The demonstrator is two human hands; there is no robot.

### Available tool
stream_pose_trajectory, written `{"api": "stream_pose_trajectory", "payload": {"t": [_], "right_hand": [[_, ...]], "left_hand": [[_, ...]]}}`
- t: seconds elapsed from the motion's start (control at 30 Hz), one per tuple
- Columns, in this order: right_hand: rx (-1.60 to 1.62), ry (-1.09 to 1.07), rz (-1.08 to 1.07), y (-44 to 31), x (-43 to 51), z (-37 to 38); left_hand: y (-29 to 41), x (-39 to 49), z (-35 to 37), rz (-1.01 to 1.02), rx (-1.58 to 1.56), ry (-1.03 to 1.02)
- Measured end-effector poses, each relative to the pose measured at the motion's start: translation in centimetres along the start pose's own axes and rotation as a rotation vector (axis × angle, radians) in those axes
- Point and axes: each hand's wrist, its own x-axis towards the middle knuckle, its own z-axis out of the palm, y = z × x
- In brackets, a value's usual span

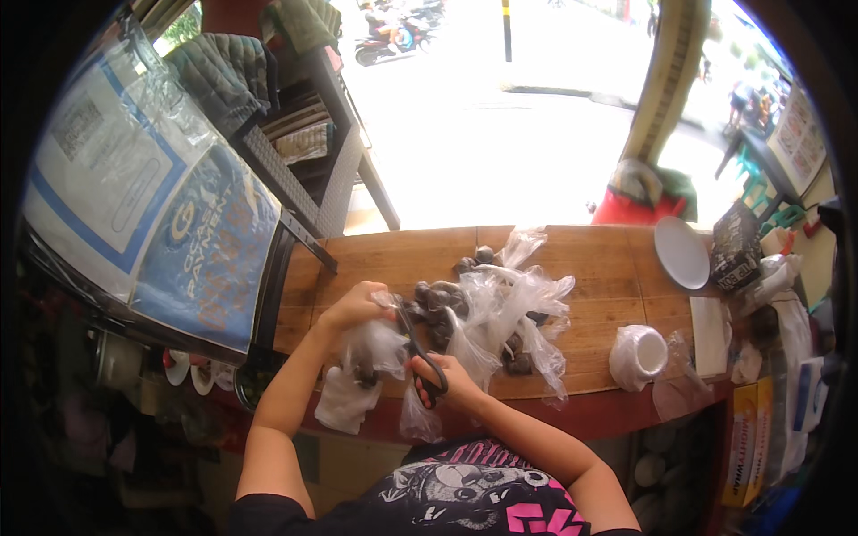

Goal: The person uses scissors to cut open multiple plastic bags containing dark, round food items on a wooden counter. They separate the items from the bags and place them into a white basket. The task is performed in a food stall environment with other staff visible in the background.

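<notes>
My right hand (pixel 450 380) grips a pair of scissors (pixel 417 348) by the black handles, blades pointing away from me. Gathered clear plastic (pixel 383 299) is pinched in my left hand (pixel 358 307), with the scissor blades right beside it. Below that hand hangs a clear plastic bag (pixel 382 345); what it contains is hard to tell. In front of my hands lies a pile of knotted clear plastic bags (pixel 482 311). Small dark round items (pixel 437 301) sit among them, some apparently bagged. A folded white cloth or tissue (pixel 347 405) lies at the near edge, left of the scissors.
The wooden table (pixel 596 268) carries a plastic-wrapped stack of white bowls (pixel 642 358) at the right. Behind it a pale plate (pixel 681 252) leans by a dark box (pixel 735 244). A payment sign (pixel 201 254) stands close on the left. Yellow wrap boxes (pixel 747 442) stand at the right.
</notes>
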Motion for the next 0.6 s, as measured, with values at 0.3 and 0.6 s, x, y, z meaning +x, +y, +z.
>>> {"api": "stream_pose_trajectory", "payload": {"t": [0.3, 0.6], "right_hand": [[-0.077, 0.044, 0.047, -0.6, 0.6, -0.1], [0.038, 0.058, -0.364, -5.1, -4.8, -1.0]], "left_hand": [[-0.1, -1.4, -0.2, -0.017, -0.093, -0.053], [1.4, -1.9, 0.7, -0.059, -0.332, 0.205]]}}
